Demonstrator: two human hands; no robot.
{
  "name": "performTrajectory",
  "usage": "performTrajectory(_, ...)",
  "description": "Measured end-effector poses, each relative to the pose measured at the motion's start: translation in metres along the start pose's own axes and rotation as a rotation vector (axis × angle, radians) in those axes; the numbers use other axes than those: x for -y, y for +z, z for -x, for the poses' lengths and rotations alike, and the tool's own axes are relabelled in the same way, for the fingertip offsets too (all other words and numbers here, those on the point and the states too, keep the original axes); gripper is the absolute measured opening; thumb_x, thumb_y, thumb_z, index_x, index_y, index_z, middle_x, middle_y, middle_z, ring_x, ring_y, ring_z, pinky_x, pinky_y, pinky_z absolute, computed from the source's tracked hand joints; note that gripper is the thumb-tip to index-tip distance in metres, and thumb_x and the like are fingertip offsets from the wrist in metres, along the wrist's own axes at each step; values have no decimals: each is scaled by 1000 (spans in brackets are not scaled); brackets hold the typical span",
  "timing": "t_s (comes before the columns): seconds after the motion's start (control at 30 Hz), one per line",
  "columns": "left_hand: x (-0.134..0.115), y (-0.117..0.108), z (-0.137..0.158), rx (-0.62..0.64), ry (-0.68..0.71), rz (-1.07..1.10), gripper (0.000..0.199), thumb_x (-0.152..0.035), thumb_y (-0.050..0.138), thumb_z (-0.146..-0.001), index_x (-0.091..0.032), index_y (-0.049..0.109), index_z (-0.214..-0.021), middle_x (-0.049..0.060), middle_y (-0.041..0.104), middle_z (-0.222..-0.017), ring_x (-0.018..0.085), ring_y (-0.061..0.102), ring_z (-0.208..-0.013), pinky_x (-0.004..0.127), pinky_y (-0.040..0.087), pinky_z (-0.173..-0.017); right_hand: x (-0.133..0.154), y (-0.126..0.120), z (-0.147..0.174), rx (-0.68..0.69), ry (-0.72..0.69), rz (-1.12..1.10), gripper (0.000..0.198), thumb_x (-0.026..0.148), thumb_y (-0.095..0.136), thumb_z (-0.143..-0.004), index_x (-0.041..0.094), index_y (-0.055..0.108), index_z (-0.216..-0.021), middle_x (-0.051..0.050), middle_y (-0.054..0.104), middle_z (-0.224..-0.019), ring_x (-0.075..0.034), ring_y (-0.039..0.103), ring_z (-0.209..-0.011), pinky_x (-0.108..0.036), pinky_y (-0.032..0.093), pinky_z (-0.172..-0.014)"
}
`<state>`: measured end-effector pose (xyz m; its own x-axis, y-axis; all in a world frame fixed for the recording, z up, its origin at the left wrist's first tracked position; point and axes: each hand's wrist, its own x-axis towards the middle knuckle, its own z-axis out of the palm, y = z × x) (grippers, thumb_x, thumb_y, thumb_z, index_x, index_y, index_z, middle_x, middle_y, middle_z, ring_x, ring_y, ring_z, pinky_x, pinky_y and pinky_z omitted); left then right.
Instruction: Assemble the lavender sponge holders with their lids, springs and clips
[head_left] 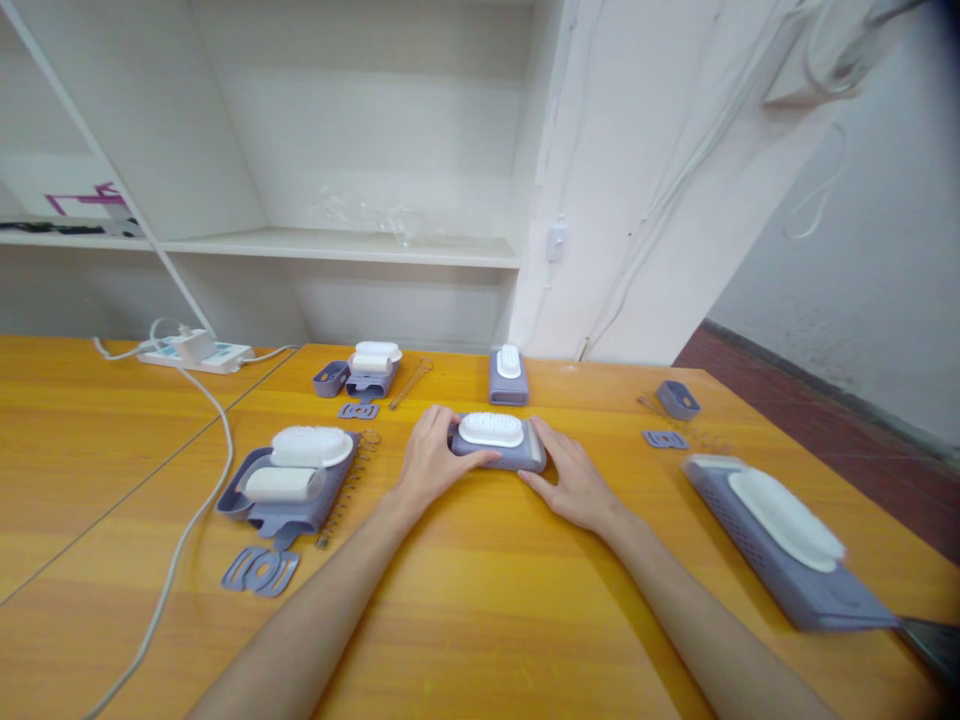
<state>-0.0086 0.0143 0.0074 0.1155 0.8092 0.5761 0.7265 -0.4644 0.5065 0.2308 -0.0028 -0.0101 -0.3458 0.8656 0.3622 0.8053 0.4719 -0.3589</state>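
Observation:
A grey-purple plastic case [507, 458] with a white oval bristled brush head [491, 430] on top lies crosswise in the middle of the table. My left hand [433, 455] grips its left end, with the thumb along the near side. At the right end, my right hand [574, 475] holds it between thumb and fingers. Just behind stands a similar case [508, 393] with a white oval piece [508, 362] on it. Where my fingers wrap round the far side, their tips are partly hidden.
On the left lie a parts set [296, 490], a coil spring [349, 490] and flat slotted plates [260, 571]. Another set [372, 372] sits farther back. To the right are a small cup [679, 399], a slotted plate [664, 439] and a large case [780, 540]. A power strip [217, 356] trails a white cable.

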Motion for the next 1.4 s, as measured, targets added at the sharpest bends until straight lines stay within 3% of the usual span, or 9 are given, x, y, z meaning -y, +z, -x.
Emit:
performTrajectory(0.2, -6, -2, -2, -67, -77, 32, 27, -46, 48, -85, -20, 52, -81, 3, 56, -83, 17, 53, -81, 28, 41, -74, 6, -5, -1, 2, -32, 1, 74, 41, 53, -81, 20, 20, -143, -11, 35, -144, -26, 35, -130, -46, 30, -106)
performTrajectory(0.3, -4, -2, -3, -121, -153, 42, 29, -41, 37, -91, -20, 51, -77, 3, 56, -78, 15, 52, -75, 26, 39, -69, 8, -8, 0, 3, -43, -20, 71, 35, 50, -82, 22, 17, -144, -11, 35, -143, -25, 34, -131, -46, 29, -106)
performTrajectory(0.5, 5, 0, -4, -134, -313, 21, 33, -40, 36, -90, -20, 44, -65, -2, 50, -60, 13, 47, -56, 24, 30, -56, 8, -11, -1, -63, -7, -55, 48, 26, 39, -87, 20, 30, -134, -10, 42, -136, -22, 39, -125, -41, 33, -103)
performTrajectory(0.7, 10, 4, -4, -117, -342, 15, 34, -39, 39, -87, -20, 42, -59, -3, 47, -54, 11, 44, -52, 24, 27, -54, 7, -9, -4, -230, 167, 27, 18, 24, 38, -87, 17, 52, -96, -9, 58, -96, -21, 56, -90, -33, 42, -80)
performTrajectory(0.8, 11, 5, -4, -123, -345, 11, 35, -39, 40, -86, -19, 40, -57, -3, 44, -51, 11, 43, -51, 24, 26, -53, 6, -9, -5, -186, 265, 96, 10, 23, 42, -84, 19, 51, -83, -5, 59, -78, -18, 56, -71, -28, 39, -64)
performTrajectory(0.97, 11, 5, -4, -123, -342, 10, 35, -39, 40, -85, -20, 39, -56, -3, 43, -50, 11, 42, -49, 24, 25, -52, 7, -9, -3, -81, 300, 171, 9, 23, 43, -84, 20, 52, -86, -1, 61, -68, -15, 55, -59, -25, 29, -54)
performTrajectory(1.4, 12, 6, -4, -99, -343, 4, 35, -39, 41, -85, -20, 39, -55, -3, 44, -50, 11, 44, -50, 23, 27, -52, 6, -8, -4, -64, 294, 213, 10, 24, 44, -84, 21, 53, -87, -1, 63, -71, -15, 57, -60, -25, 27, -53)
